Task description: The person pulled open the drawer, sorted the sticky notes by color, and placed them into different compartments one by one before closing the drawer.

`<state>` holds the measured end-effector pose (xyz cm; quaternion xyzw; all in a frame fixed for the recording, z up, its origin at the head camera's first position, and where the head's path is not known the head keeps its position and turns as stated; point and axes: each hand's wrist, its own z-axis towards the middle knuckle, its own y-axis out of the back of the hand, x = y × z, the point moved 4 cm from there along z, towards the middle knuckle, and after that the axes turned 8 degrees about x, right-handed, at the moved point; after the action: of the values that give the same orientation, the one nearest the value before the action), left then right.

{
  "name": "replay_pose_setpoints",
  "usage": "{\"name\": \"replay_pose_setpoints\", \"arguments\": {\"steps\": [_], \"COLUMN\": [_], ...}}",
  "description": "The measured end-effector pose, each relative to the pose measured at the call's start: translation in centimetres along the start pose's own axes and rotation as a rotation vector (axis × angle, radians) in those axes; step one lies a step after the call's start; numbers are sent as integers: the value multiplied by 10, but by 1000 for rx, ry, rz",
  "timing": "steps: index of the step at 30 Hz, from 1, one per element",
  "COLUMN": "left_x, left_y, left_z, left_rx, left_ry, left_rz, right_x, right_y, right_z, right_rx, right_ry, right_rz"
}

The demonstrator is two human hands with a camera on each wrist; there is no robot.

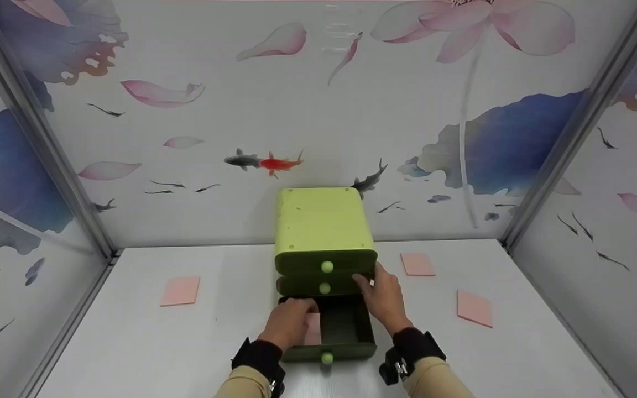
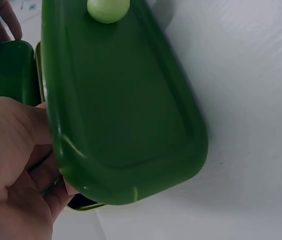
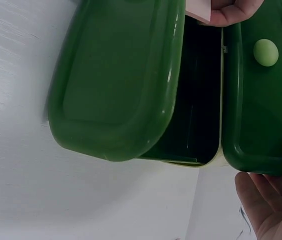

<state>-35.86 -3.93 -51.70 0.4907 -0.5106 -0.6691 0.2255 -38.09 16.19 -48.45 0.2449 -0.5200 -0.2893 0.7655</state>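
Observation:
A small cabinet [image 1: 324,218] with a lime-green top and dark green drawer fronts stands against the back wall. Its bottom drawer [image 1: 346,350] is pulled out, and my left hand [image 1: 290,323] reaches in at the left. Between those fingers is a pink paper square [image 1: 312,330], whose corner also shows in the right wrist view. My right hand [image 1: 385,298] grips the right edge of the cabinet by the middle drawer [image 3: 255,110], thumb across the front and fingers at the side. In the left wrist view the drawer front [image 2: 126,100] hides the left fingertips.
On the white table [image 1: 213,354] lie more pink squares: one at left [image 1: 180,291], one at back right [image 1: 418,264] and one farther right [image 1: 474,308]. Panels printed with flowers and fish enclose the back [image 1: 213,121] and both sides. The top drawer [image 1: 296,261] is closed.

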Motion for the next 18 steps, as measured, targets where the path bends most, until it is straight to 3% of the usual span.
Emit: {"name": "replay_pose_setpoints", "arguments": {"steps": [8,18], "left_x": [0,2], "left_y": [-5,-8], "left_z": [0,0], "left_rx": [55,67], "left_ry": [44,77], "left_rz": [14,49], "right_x": [-1,-2], "right_y": [0,-1], "right_z": [-1,0], "right_rx": [6,14], "right_ry": [-5,-30], "right_rz": [-2,8]}}
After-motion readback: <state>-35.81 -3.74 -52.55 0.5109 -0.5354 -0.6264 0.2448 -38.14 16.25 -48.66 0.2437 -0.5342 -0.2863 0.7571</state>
